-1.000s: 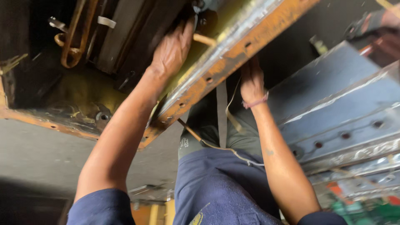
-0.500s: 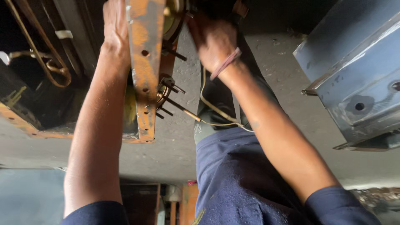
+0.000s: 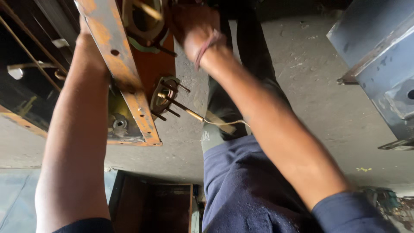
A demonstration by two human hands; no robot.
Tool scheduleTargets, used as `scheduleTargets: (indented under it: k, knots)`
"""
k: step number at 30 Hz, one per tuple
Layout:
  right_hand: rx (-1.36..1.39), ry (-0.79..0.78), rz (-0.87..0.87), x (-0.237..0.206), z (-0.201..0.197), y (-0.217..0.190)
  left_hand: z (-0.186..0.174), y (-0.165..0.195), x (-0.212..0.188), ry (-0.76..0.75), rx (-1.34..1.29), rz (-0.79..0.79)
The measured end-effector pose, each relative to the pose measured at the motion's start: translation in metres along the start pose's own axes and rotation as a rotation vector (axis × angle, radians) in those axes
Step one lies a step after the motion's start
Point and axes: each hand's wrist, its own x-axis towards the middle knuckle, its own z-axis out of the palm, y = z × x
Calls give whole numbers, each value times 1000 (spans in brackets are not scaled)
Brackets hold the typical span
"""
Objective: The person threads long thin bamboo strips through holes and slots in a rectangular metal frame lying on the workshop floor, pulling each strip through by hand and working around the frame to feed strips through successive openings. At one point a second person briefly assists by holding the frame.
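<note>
Since half a second ago my right hand [image 3: 194, 26] has slid left across the top edge, now close beside the rusty orange steel bar [image 3: 118, 71]. Its fingers are blurred and partly cut off, so I cannot tell their grip. My left hand [image 3: 86, 39] sits behind the bar's upper part, mostly hidden, state unclear. Just right of the bar's lower end is a round metal fitting with studs [image 3: 166, 97], with a thin cable [image 3: 224, 124] trailing over the concrete floor [image 3: 315, 99]. A blue-grey metal casing [image 3: 379, 56] fills the right edge.

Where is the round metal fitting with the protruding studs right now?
In the head view, the round fitting sits left of centre, beside the rusty orange bar, below the right hand.
</note>
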Motion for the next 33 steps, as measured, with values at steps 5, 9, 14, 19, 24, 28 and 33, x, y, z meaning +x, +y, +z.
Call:
scheduleTargets:
  k: [5, 9, 14, 19, 24, 28, 33]
  knots:
    - [9, 74, 47, -7, -36, -41, -4, 8, -4, 12, -5, -2]
    - [46, -40, 176, -4, -44, -12, 1, 10, 11, 17, 18, -8]
    - [-706, -475, -224, -11, -30, 1, 16, 12, 22, 31, 2, -24]
    - [-531, -346, -217, -21, -67, 17, 23, 17, 23, 72, -22, -29]
    - [-523, -310, -258, -38, -96, 20, 27, 15, 22, 97, -38, -34]
    - [-696, -139, -700, -35, -135, 3, 32, 16, 7, 117, -52, -30]
    - [-548, -223, -158, -73, -178, -2, -4, 23, -9, 187, -141, -22]
